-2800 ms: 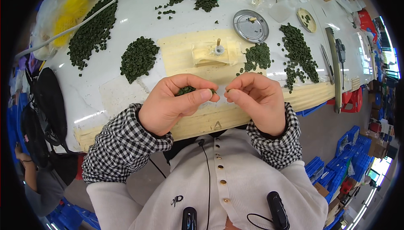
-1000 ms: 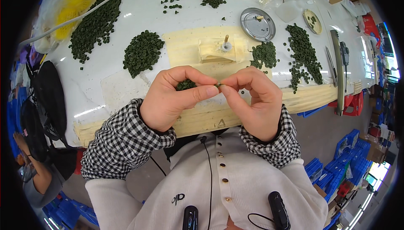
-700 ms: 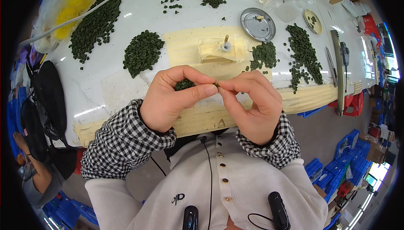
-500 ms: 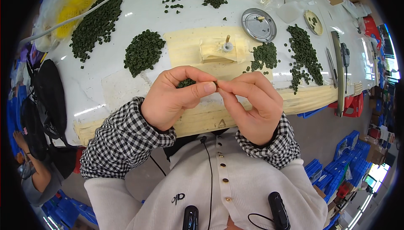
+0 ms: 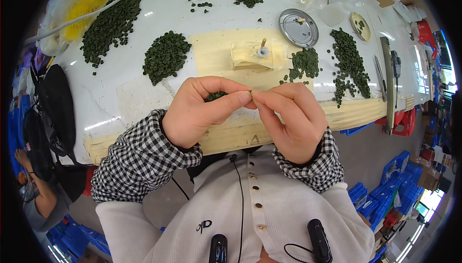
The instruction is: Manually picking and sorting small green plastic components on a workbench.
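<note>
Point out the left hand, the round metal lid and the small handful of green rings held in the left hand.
left hand (image 5: 202, 114), head view, on the back of the hand.
round metal lid (image 5: 298, 28), head view, on its flat middle.
green rings (image 5: 216, 96), head view, on the bit showing between thumb and fingers.

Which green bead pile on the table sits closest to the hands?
The oval pile just beyond the left hand, left of the cream paper sheet. The other piles lie farther toward the table's back or right.
</note>
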Motion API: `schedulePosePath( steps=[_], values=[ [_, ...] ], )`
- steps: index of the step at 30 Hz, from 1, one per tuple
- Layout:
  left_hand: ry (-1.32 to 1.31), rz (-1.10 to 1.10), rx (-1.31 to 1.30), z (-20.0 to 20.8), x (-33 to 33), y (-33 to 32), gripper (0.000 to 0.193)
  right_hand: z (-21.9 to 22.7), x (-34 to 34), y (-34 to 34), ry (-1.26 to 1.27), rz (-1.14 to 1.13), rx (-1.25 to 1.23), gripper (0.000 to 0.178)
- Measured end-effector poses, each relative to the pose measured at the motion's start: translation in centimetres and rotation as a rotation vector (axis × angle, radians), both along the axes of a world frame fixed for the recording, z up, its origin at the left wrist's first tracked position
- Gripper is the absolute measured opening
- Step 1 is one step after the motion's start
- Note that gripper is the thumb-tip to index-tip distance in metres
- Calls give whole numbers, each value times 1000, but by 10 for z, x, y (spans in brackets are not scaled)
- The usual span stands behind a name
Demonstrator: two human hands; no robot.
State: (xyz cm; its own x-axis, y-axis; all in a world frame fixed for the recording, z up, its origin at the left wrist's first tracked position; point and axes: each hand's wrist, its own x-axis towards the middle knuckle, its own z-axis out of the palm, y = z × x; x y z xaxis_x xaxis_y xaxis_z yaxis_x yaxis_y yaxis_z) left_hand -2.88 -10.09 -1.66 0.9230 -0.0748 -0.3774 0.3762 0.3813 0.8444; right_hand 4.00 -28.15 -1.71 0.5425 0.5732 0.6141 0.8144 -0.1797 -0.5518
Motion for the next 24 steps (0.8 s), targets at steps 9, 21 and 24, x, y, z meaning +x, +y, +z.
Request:
schedulePosePath(
  steps=[9, 21, 24],
  values=[
    [-63, -18, 47, 6, 0, 0, 17, 7, 1, -5, 385, 28, 14, 19],
    [16, -56, 7, 4, 2, 3, 16, 12, 4, -3, 427, 104, -1, 16],
    [72, -79, -22, 3, 1, 4, 16, 11, 3, -3, 438, 113, 3, 15]
  ],
)
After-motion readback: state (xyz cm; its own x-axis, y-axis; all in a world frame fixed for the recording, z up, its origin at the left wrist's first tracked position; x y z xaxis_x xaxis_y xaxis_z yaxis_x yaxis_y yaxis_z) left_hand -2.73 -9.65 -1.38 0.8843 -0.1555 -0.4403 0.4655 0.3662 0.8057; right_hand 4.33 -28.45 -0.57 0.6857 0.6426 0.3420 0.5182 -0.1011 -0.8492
